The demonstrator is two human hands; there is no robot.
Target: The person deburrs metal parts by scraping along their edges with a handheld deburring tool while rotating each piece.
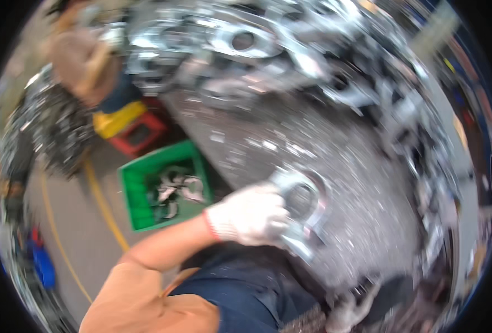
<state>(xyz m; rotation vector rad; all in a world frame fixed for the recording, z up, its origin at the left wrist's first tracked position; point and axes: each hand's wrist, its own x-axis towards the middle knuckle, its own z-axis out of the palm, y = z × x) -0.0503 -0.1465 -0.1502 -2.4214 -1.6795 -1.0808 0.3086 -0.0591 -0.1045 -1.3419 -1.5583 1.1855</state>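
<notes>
A: What is held by the left hand (251, 213)?

B: 1 silvery metal part (320, 202) with a round opening is held. Its left side is clamped in the white-gloved fingers.

A: Where is that part kept?

B: It is held over the grey work surface (362, 227), in front of the body. Whether the surface is touched cannot be told through the blur.

A: And the right hand (347, 314)?

B: It is seen, gloved, at the lower edge, right of the body. Whether its fingers are apart or together, or anything is gripped, cannot be told.

A: What else is shown?

B: A heap of metal parts (262, 77) is piled along the surface's far and right sides. At its left, a green bin (136, 197) is partly filled with metal pieces (174, 186). Farther left, the floor is marked with 2 yellow lines (103, 200). Another person (79, 64) is seen at upper left.
</notes>
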